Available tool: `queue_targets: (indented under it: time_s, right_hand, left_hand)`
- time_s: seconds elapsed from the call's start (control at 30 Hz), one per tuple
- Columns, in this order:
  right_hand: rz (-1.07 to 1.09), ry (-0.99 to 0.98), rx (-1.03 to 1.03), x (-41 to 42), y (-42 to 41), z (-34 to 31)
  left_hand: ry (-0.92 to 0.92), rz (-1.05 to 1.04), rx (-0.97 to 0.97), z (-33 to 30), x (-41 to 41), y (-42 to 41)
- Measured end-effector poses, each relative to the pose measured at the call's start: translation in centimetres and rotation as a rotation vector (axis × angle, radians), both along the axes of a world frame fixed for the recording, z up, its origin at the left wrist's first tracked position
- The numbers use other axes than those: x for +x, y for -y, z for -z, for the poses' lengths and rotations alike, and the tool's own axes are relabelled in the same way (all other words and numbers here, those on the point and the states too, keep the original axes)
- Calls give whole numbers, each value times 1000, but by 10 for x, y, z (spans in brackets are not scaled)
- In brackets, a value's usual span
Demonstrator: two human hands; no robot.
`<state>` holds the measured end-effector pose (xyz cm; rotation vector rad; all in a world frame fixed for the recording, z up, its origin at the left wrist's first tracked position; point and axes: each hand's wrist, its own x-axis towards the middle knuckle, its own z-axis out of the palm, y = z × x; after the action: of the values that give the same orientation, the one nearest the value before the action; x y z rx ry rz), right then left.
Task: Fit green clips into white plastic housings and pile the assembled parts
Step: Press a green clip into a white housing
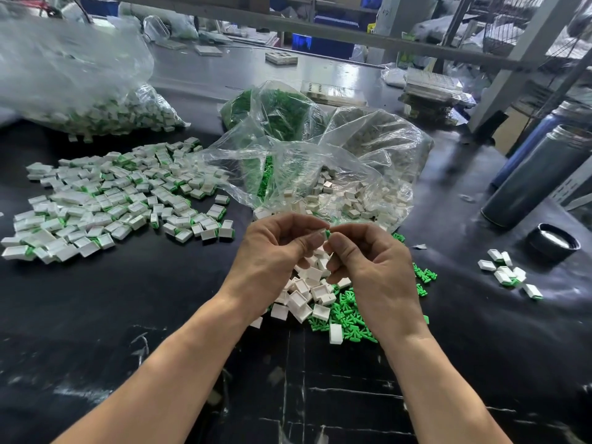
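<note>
My left hand (278, 248) and my right hand (371, 261) meet at their fingertips above the table's middle. My left fingers pinch a white housing (321, 234), mostly hidden. My right fingers pinch a green clip (327, 234) against it. Below the hands lie loose white housings (304, 293) and loose green clips (349, 318) in a mixed heap. A wide pile of assembled parts (105, 200), white with green edges, spreads over the black table (128, 315) at the left.
An open clear bag of white housings (352, 193) and a bag of green clips (272, 116) lie behind my hands. A big bag of assembled parts (80, 91) sits far left. Flasks (538, 174), a black lid (555, 243) and several assembled parts (509, 274) are at the right.
</note>
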<state>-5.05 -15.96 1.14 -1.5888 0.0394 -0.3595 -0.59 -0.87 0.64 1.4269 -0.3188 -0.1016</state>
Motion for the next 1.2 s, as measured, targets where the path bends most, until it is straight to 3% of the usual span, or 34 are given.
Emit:
queue_targets:
  time_s: [0.5, 1.2]
  right_hand:
    - [54, 32, 60, -3, -6, -1]
    - [113, -21, -308, 1, 1, 6]
  left_hand:
    - [-10, -51, -23, -1, -2, 3]
    - [75, -126, 231, -3, -6, 2]
